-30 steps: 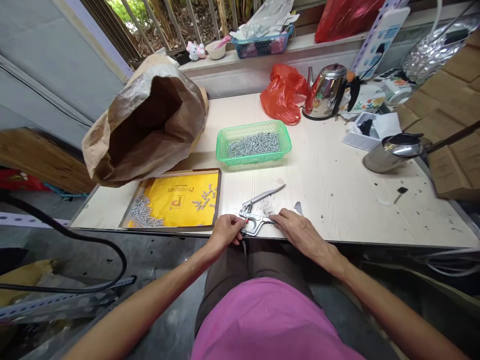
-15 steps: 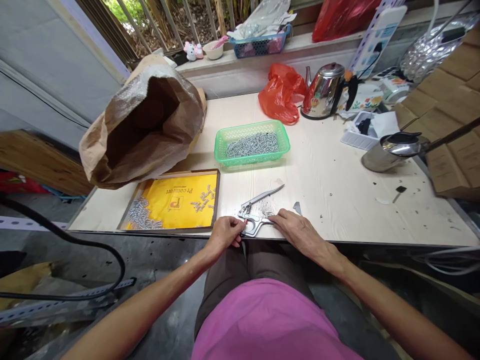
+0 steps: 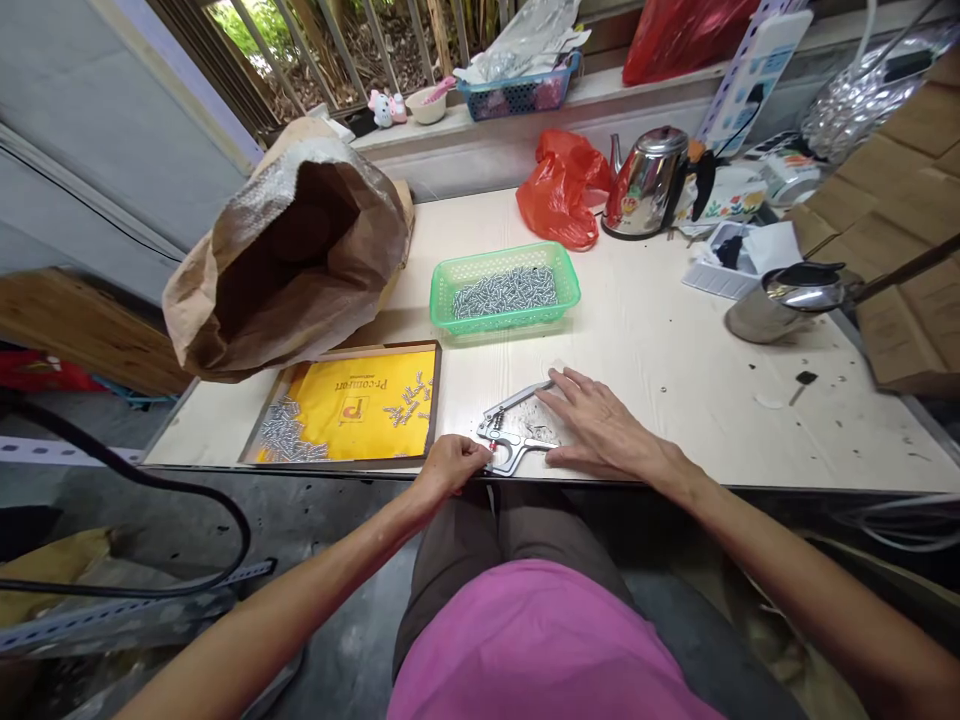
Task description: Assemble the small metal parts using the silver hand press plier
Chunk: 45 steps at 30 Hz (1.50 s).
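Observation:
Spring-loaded metal pliers [image 3: 517, 438] lie at the table's front edge, handles apart and pointing right. My left hand [image 3: 452, 464] is closed in a pinch at their jaw end, beside a small red part; what the fingertips hold is hidden. On the other side, my right hand [image 3: 604, 425] is open, fingers spread around the handle ends, with fingertips by the upper handle's tip and the thumb near the lower handle. Left of the pliers is a shallow tray [image 3: 437, 400] lined with a yellow sheet [image 3: 330, 400], with small metal pieces [image 3: 289, 435] in it.
A green basket [image 3: 506, 322] of small metal parts stands behind the pliers. A large open paper bag [image 3: 292, 250] leans at the left. Farther back are a red plastic bag [image 3: 562, 190] and a steel kettle [image 3: 649, 185]. A metal jug [image 3: 784, 300] stands at the right.
My right hand has let go of the lower handle and spread its fingers, reaching up toward the upper handle's tip. My left hand keeps its pinch at the jaw.

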Each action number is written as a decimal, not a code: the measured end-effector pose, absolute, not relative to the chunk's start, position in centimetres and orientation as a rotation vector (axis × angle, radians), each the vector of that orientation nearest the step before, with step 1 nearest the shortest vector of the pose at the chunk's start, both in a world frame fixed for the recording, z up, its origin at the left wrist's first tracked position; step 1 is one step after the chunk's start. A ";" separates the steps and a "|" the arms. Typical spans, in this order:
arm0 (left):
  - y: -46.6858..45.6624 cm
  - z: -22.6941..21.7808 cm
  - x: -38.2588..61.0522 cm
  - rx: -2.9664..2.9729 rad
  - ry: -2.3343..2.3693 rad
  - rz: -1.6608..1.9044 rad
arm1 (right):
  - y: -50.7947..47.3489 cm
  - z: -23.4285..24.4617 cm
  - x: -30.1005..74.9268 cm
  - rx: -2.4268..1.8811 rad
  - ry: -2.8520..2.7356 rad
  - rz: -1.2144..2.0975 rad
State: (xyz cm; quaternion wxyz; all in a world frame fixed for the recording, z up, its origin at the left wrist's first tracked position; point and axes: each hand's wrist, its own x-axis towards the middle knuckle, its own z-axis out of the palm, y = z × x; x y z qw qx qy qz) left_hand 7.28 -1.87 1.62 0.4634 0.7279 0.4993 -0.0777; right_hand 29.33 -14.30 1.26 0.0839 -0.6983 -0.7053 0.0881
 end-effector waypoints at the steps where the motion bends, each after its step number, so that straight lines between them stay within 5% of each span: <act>1: -1.9 1.6 7.3 1.779 1.233 -0.189 | -13.8 1.4 29.7 -2.097 -2.146 0.294; 18: -3.2 2.7 7.1 2.125 1.253 -0.078 | -13.1 2.4 29.1 -2.041 -2.192 0.391; 22: -3.7 3.0 8.6 2.681 0.899 0.135 | -13.3 2.1 28.9 -2.002 -2.164 0.384; 29: -2.0 2.2 13.2 2.927 0.355 -0.161 | -13.6 2.3 28.3 -2.079 -2.157 0.333; 45: -0.7 2.2 13.3 2.898 0.633 -0.239 | -9.6 2.1 28.7 -2.066 -2.301 0.296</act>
